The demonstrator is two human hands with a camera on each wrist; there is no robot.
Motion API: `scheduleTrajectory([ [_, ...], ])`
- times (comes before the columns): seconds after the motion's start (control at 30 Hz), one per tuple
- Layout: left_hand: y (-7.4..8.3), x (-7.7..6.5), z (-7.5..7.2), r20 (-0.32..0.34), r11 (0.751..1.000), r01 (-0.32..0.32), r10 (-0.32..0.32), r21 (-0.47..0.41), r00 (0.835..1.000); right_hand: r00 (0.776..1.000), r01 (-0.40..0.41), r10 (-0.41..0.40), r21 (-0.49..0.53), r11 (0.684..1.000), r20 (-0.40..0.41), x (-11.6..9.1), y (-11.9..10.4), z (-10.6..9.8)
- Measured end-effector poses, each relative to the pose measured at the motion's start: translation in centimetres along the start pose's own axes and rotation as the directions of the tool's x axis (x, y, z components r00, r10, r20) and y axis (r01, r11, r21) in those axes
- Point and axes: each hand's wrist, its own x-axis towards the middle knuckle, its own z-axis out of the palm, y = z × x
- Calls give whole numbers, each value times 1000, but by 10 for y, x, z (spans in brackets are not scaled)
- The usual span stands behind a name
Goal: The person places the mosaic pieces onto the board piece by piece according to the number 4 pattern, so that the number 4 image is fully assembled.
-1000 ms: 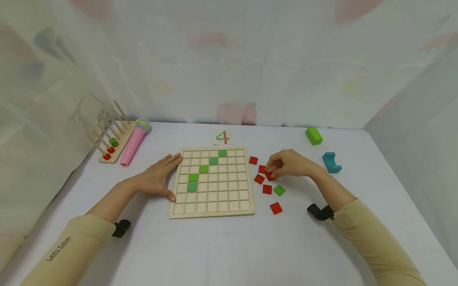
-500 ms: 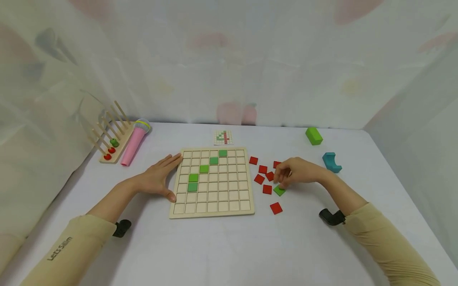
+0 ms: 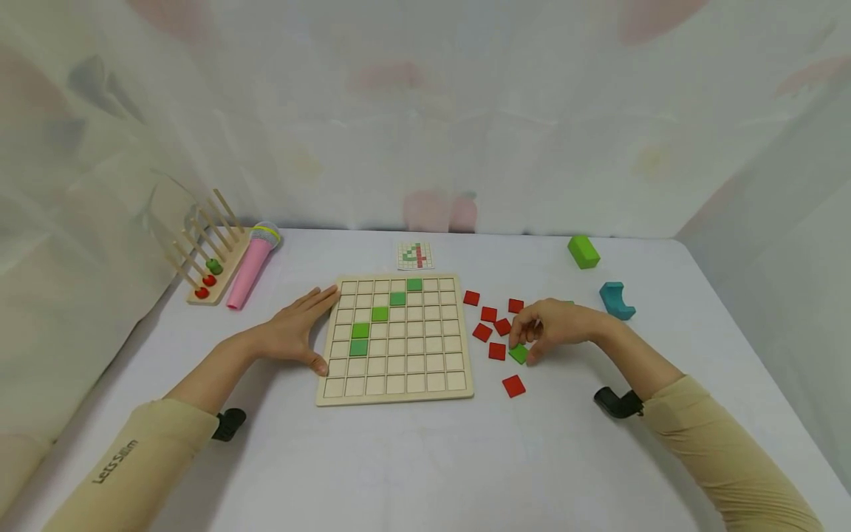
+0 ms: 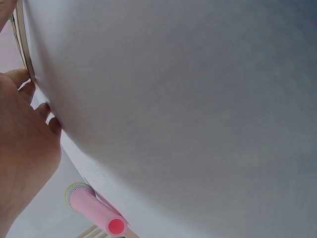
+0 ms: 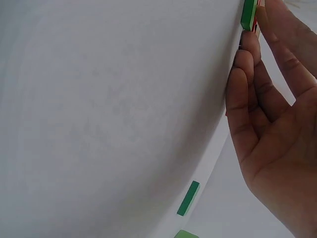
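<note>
A smooth white bench (image 3: 399,465) fills the lower frame, its back edge meeting a pale hanging cloth (image 3: 545,148) with faded pink and grey fruit and leaf shapes, which also lines the far left. On the left sleeve (image 3: 153,436), at lower left, dark lettering (image 3: 114,462) seems to begin "Lets S", the rest too blurred to read. A small printed card (image 3: 415,256) at upper centre bears a green and red grid pattern. Beneath it lies a gridded wooden board (image 3: 405,347); the left hand (image 3: 292,325) rests at its left edge, grip spread apart. Right of centre, the right hand (image 3: 552,323) has its grip clamped on a green tile (image 3: 518,354), thumb and finger at its edges, beside scattered red tiles (image 3: 514,386). A pink microphone (image 3: 249,270) lies at left
</note>
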Motion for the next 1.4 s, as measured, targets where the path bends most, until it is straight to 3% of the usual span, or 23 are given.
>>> scheduleTrajectory([
  [0.7,0,0,0,-1,1000,8,-8,5,1000,1000,-17,17,-33,999,8,3,-2,1],
  [1.4,-2,1,1,-9,1000,-3,3,-9,1000,998,43,-44,-50,998,-36,2,-4,-3],
])
